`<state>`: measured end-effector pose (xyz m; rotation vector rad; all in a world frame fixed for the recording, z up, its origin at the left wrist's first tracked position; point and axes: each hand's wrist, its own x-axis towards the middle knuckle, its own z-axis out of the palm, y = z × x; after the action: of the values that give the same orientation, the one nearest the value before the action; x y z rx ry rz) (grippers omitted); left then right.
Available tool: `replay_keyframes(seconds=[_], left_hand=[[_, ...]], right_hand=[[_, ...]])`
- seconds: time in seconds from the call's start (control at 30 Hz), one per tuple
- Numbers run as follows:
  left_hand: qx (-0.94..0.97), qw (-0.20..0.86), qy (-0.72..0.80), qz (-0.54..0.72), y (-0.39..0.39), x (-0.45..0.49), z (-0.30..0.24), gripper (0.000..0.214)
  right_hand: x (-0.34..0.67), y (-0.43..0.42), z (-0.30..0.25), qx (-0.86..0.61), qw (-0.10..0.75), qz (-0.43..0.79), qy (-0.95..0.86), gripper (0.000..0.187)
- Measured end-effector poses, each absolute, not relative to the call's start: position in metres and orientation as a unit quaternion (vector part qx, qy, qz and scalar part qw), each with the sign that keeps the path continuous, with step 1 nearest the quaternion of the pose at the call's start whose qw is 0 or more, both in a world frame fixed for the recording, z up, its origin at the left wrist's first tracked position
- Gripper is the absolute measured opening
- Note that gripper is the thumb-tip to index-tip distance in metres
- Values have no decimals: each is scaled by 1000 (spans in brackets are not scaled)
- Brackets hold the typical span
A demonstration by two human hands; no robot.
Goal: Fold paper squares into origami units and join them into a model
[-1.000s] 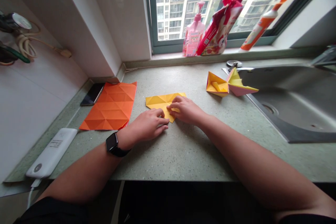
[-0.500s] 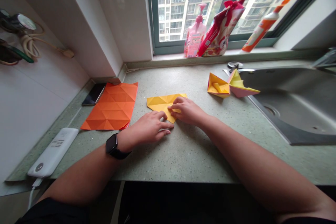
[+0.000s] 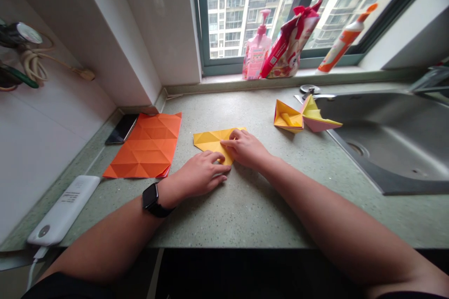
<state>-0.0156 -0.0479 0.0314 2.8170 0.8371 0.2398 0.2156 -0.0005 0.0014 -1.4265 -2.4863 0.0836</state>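
A yellow sheet of folded paper point(image 3: 206, 138) with crease lines lies on the counter in front of me, its lower part tapering to a point. My left hand point(image 3: 205, 170) rests at its lower left edge with the fingers apart; the fingertips touch the paper near that point. From the right, my right hand point(image 3: 247, 148) presses on the paper, the index finger stretched over its surface and another finger bent. The right hand covers the sheet's right part.
Orange creased paper sheets point(image 3: 143, 145) lie at left, beside a black phone point(image 3: 122, 129) and a white power bank point(image 3: 65, 210). Two folded paper pieces, one yellow-orange point(image 3: 288, 117) and one yellow-pink point(image 3: 318, 119), stand by the steel sink point(image 3: 403, 140). A pink pump bottle point(image 3: 257, 53) is on the windowsill.
The view has shifted slightly. My right index finger has stretched out a little further left on the yellow paper. My left hand stays almost in place.
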Motion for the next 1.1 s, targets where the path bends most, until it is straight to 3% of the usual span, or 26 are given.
replay_keyframes(seconds=[0.23, 0.47, 0.67, 0.9, 1.1], left_hand=[[958, 87, 254, 99, -45, -12, 30, 22], [957, 121, 240, 111, -40, -14, 30, 18], [951, 103, 273, 100, -38, -18, 32, 11], [922, 17, 376, 94, -36, -27, 34, 20], [888, 5, 453, 76, -32, -30, 30, 26]], right_hand=[[220, 3, -2, -488, 155, 9, -859, 30], [225, 2, -5, -473, 210, -1, -856, 55], [226, 1, -10, -455, 190, 18, -870, 27], [232, 2, -6, -478, 173, 12, -861, 23], [232, 0, 2, -446, 170, 33, -878, 24]])
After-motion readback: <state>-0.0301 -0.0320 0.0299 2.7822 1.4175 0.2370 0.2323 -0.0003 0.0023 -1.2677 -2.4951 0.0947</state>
